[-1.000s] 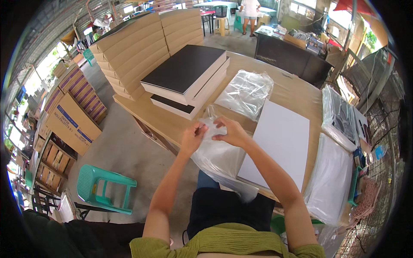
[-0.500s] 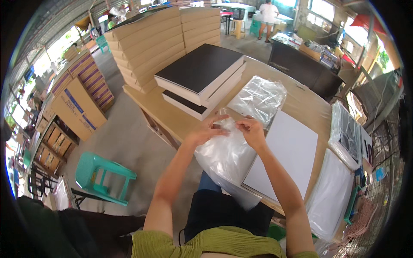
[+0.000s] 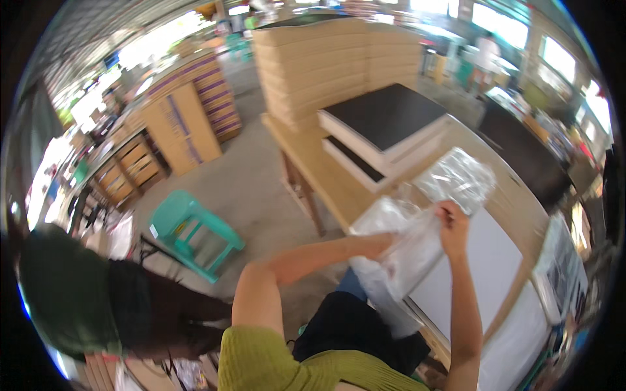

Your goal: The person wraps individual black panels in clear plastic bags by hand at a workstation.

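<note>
A clear plastic bag (image 3: 385, 283) hangs over the near edge of the table in front of me. My right hand (image 3: 455, 223) pinches its upper rim between thumb and fingers. Reaching in from the left, my left hand (image 3: 379, 246) is at least partly inside the bag; plastic and blur hide its fingers. A flat white board (image 3: 479, 274) lies under and to the right of the bag. Just beyond my right hand rests a crinkled pile of clear plastic (image 3: 460, 177).
Black-topped white slabs (image 3: 388, 114) sit stacked farther back, before tall piles of brown cartons (image 3: 319, 62). Plastic-covered packs (image 3: 518, 339) line the table's right side. A green stool (image 3: 195, 225) stands on the floor at left, near a person in dark clothing (image 3: 72, 293).
My left hand has gone from the bag's mouth into the bag. My right hand has drawn the rim away to the right. The view has swung left, blurring the picture.
</note>
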Motion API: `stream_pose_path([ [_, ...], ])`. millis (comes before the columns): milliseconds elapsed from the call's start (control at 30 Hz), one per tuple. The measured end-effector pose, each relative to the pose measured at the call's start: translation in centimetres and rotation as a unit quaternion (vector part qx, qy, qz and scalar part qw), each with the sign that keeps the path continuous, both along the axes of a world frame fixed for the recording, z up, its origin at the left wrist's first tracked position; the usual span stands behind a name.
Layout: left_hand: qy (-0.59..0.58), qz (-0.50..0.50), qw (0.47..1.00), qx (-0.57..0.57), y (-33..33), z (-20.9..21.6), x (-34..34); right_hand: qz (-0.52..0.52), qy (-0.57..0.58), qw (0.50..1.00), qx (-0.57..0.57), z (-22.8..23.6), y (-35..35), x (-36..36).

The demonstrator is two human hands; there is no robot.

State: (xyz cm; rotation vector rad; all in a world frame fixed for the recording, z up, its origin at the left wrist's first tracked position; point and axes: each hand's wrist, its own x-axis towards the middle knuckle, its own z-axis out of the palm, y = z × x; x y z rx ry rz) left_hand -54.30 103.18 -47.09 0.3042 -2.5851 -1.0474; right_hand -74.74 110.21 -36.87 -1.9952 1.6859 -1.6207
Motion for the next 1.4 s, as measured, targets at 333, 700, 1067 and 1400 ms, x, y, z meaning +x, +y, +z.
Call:
stream_pose_path([
  [333, 0.040, 0.138, 0.969, 0.203, -2.0, 6.3, 4.7, 0.086, -0.043, 0.989, 0.111, 1.2, 0.2, 1.5],
  [700, 0.297, 0.254, 0.908, 0.148, -0.8, 8.2, -2.8, -0.037, 0.039, 0.998, 0.024, -0.1, 1.5, 1.4],
  [1067, 0.025, -0.311, 0.690, 0.653, -0.5, 3.9, -2.2, 0.096, -0.024, 0.985, 0.141, -0.6, -0.3, 2.4],
  [1400, -0.187, -0.396, 0.793, 0.423, 2.4, 8.7, 0.2, 0.514, -0.071, 0.693, 0.500, -1.8, 2.0, -2.2],
])
